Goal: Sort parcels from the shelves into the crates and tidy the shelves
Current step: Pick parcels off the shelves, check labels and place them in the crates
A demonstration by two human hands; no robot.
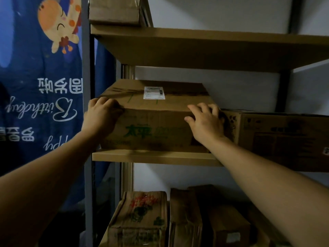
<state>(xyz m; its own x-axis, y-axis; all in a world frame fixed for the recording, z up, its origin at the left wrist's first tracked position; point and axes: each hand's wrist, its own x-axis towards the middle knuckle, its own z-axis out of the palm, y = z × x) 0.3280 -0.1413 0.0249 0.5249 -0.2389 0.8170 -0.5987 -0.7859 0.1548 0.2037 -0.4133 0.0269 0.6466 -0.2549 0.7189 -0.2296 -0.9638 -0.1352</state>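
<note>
Large parcel (154, 122): brown cardboard, lies flat at the left end of the middle shelf board (153, 157), front face flush with the board's edge. White label (154, 93) on its top, green print on the front.

Left hand (101, 116): at the parcel's top left front corner. Fingers bent close together over the top edge, palm against the left side; it grips the corner.

Right hand (204, 122): at the top right front corner. Fingers spread and hooked over the top edge, thumb pressed on the front face; it holds that corner. Both forearms reach up from below.

Neighbouring box (284, 138): dark-printed, just beside the parcel on the right, same board; touching or not, cannot tell behind the right hand.

Upper shelf (195, 47): wooden board, with a carton (114, 11) at its left end.

Lower level: several worn cartons (140, 220) stand on edge, side by side.

Room: dim. Grey metal post (87, 86) at the rack's left. Blue cloth (44, 86) with a cartoon giraffe and upside-down lettering hangs left of it. Pale wall (231, 86) behind the shelves.
</note>
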